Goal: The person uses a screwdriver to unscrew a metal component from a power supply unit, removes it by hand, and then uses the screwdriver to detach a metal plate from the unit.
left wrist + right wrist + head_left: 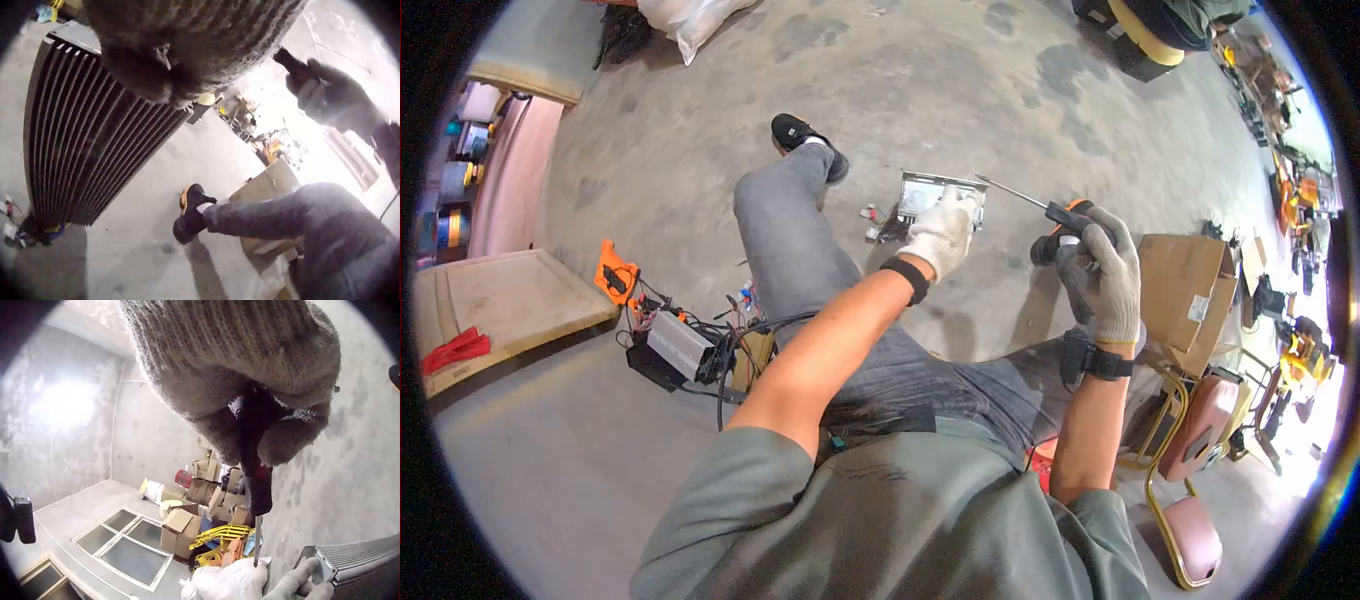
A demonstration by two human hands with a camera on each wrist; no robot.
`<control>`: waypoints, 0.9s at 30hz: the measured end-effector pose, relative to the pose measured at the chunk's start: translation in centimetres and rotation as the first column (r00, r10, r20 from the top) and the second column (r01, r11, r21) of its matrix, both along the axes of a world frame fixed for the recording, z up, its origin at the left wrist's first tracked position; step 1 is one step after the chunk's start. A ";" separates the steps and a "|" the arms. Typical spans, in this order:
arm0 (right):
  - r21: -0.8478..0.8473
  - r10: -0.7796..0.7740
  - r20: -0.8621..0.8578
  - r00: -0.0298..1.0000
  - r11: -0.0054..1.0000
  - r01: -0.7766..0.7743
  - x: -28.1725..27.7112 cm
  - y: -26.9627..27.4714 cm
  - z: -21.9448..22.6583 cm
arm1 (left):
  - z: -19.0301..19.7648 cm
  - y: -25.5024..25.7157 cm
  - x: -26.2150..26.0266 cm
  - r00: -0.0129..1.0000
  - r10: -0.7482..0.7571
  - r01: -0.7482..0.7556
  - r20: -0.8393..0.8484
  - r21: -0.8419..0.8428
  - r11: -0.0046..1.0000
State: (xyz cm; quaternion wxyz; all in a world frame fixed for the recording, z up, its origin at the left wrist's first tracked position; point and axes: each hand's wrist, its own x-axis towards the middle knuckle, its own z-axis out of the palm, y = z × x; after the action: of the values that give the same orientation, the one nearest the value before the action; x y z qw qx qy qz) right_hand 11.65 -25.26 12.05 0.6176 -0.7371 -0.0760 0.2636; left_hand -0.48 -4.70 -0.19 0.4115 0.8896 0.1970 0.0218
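My gloved left hand (943,235) grips one end of a silvery metal housing (917,196), its bright inner side facing up in the head view. Long dark parallel fins (87,137) cover the housing's other side in the left wrist view. Off to the right and apart from it, my gloved right hand (1112,275) holds a screwdriver (1015,192) by its black handle. The thin shaft points left, and its tip lies close to the housing's upper right corner in the head view. In the right wrist view, curled fingers wrap the screwdriver handle (257,481).
Small parts with wires (870,222) lie on the floor beside the housing. A silver box with cables (680,345) sits by the left leg, near a wooden board (510,300). On the right stand a cardboard box (1185,295) and a pink-cushioned chair (1200,430).
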 end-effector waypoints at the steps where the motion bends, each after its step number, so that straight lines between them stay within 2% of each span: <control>1: 0.000 0.008 -0.001 1.000 1.000 -0.008 0.1 0.2 0.0 | 0.8 -0.1 0.3 0.991 -0.015 0.024 -0.133 0.064 0.998; 2: 0.016 0.005 -0.013 1.000 1.000 -0.005 0.1 0.3 0.0 | 1.2 -0.1 0.3 0.964 -0.022 0.057 -0.265 0.122 0.991; 3: 0.032 0.003 -0.024 1.000 0.999 -0.002 0.1 0.7 0.1 | 0.6 -0.1 0.0 0.986 -0.043 0.089 -0.161 0.289 0.953; 4: 0.031 0.010 -0.024 1.000 0.999 -0.009 0.0 1.1 0.5 | 0.1 -0.3 0.0 0.986 -0.036 0.082 -0.161 0.287 0.954; 6: -0.095 0.047 0.097 0.994 0.995 -0.038 -0.4 2.1 1.8 | -0.6 -1.3 0.3 0.984 -0.025 0.114 -0.177 0.513 0.851; 7: -0.096 0.053 0.098 0.994 0.994 -0.044 -0.3 2.3 2.2 | -0.9 -2.0 0.4 0.982 0.008 0.104 -0.190 0.573 0.813; 9: -0.226 0.206 0.246 0.947 0.962 -0.151 -0.4 2.8 2.9 | -1.0 -2.4 0.0 0.973 0.000 0.135 -0.232 0.566 0.813; 14: -0.241 0.176 0.184 0.967 0.962 -0.129 -1.4 5.6 4.5 | 0.1 -2.3 -1.8 0.948 -0.017 0.213 -0.319 0.593 0.777; 16: -0.245 0.188 0.179 0.966 0.959 -0.141 -1.6 6.4 4.7 | 0.5 -2.1 -2.1 0.933 0.006 0.180 -0.360 0.480 0.858; 17: -0.258 0.214 0.193 0.958 0.953 -0.161 -1.6 6.6 4.8 | 0.8 -2.1 -2.0 0.933 0.011 0.174 -0.359 0.478 0.861; 19: -0.272 0.247 0.207 0.947 0.944 -0.187 -1.5 7.3 4.7 | 1.6 -1.8 -1.9 0.874 -0.022 0.240 -0.486 0.392 0.888; 22: -0.283 0.285 0.221 0.933 0.934 -0.218 -1.2 8.3 4.6 | 0.6 -1.9 -1.7 0.875 -0.016 0.253 -0.485 0.428 0.868; 24: -0.383 0.402 0.325 0.856 0.883 -0.269 -1.0 8.8 4.5 | 0.2 -2.3 -1.8 0.881 -0.003 0.241 -0.473 0.444 0.863; 26: -0.410 0.437 0.357 0.826 0.867 -0.282 -0.9 9.3 4.0 | -0.6 -2.4 -2.0 0.888 0.010 0.230 -0.460 0.463 0.856; 27: -0.435 0.467 0.387 0.795 0.853 -0.290 -0.9 9.4 3.7 | -1.1 -2.2 -2.0 0.896 0.053 0.217 -0.440 0.540 0.814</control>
State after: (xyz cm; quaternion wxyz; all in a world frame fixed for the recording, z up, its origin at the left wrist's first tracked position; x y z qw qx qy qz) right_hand 10.77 -15.83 15.71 0.3696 -0.8463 -0.3260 0.2022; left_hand -2.51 -6.88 -1.30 0.0692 0.9614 0.2283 -0.1371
